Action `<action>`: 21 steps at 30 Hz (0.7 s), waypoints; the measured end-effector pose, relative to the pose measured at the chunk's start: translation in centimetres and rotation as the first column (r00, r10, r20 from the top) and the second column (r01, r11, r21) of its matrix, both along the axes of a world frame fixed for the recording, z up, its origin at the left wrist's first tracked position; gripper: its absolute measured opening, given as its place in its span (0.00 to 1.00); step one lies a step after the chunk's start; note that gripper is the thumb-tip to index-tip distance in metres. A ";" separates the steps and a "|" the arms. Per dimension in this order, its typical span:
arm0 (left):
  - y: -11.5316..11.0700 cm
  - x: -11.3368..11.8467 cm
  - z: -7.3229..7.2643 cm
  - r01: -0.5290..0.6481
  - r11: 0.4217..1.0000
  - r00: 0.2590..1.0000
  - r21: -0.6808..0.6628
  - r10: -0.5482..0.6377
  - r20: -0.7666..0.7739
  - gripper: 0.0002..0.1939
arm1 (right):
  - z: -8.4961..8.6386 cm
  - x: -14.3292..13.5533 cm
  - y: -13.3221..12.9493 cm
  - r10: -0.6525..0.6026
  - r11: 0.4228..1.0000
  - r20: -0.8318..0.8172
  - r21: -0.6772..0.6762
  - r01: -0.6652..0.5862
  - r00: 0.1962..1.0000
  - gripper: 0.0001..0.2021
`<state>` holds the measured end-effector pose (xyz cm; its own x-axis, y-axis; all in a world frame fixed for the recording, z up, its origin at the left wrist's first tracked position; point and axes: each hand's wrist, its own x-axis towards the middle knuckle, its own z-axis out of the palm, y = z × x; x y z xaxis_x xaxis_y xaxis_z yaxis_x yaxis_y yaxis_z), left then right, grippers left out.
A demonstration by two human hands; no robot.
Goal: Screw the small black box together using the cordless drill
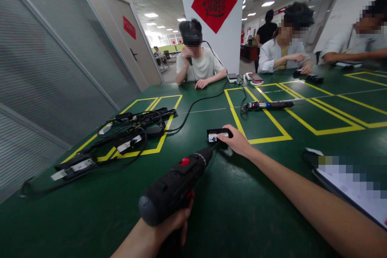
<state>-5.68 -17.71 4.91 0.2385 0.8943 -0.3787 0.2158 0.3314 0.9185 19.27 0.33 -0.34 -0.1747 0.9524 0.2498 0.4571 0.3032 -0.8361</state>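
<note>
A black power drill with red buttons [177, 183] is gripped by its handle in my left hand [173, 223], low in the middle of the view. Its thin bit points forward and ends close to the lower edge of a small black box with a white and blue front [213, 137]. Whether bit and box touch is not clear. My right hand [234, 141] holds the right end of that box between thumb and fingers, just above the green table [250, 217]. The drill's body hides part of my left fingers.
Black devices and cables [136, 129] lie at the left; one cable runs to the far side. A wired tool [269, 105] lies beyond my right hand. A clipboard with paper [356, 193] is at the right edge. Several people sit across the table.
</note>
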 end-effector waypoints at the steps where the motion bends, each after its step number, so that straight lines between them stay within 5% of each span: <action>1: 0.0 0.0 -0.3 -0.005 1.000 1.000 0.005 0.005 0.001 0.19 | 0.0 0.0 0.0 -0.005 1.000 0.002 0.000 0.005 1.000 0.19; 6: 0.1 0.3 -0.5 -0.014 1.000 1.000 0.005 0.014 0.024 0.17 | 0.0 0.0 0.1 -0.013 1.000 0.004 0.009 0.013 1.000 0.19; 21: 0.0 1.2 2.5 -0.019 1.000 1.000 -0.008 0.019 0.000 0.10 | 0.0 0.0 0.0 -0.010 1.000 0.007 0.029 0.010 1.000 0.17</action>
